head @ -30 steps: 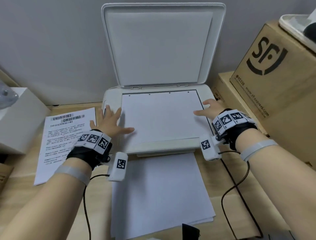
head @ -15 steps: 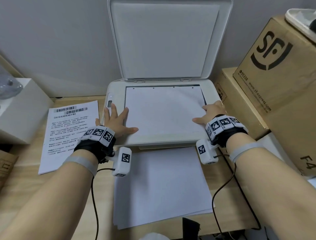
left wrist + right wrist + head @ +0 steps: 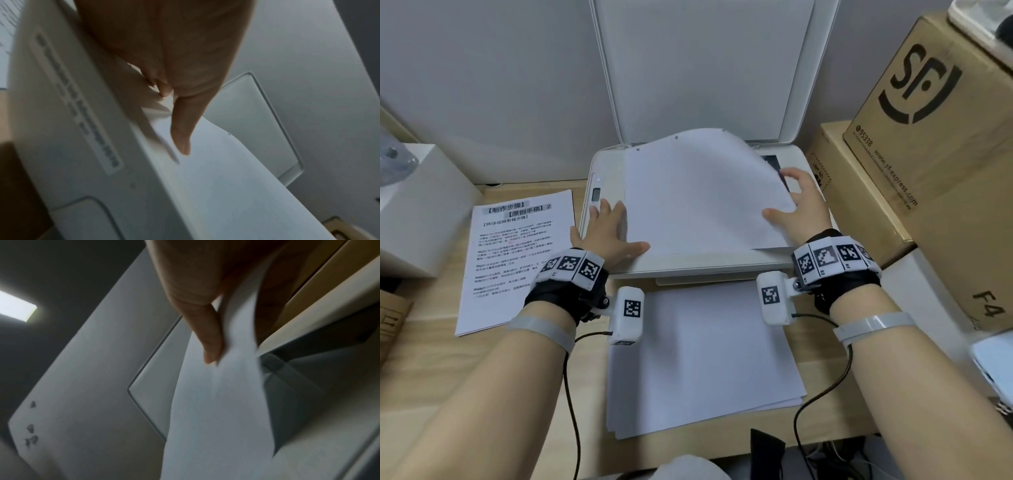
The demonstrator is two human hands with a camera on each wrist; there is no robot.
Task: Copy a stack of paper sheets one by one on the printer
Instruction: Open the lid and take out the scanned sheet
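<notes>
Head view: a white sheet is seen on the printer, whose lid stands raised beyond both hands. The sheet's right edge is pinched by the right hand, thumb on top and fingers beneath, and is lifted clear of the scanner glass, so that the paper curves upward; a dark strip of glass is exposed just beyond the right fingers. The sheet's left side is pressed flat by the left hand, whose fingers are spread and straight, the thumb laid on the paper and the other fingers on the printer's top beside it. From the right wrist, the paper is shown clamped between thumb and fingers. From the left wrist, the thumb tip is shown touching the sheet. A stack of white sheets lies between the forearms, nearer the person than the printer. A printed page lies just left of the left hand. Cardboard boxes are stacked right of the right hand.
</notes>
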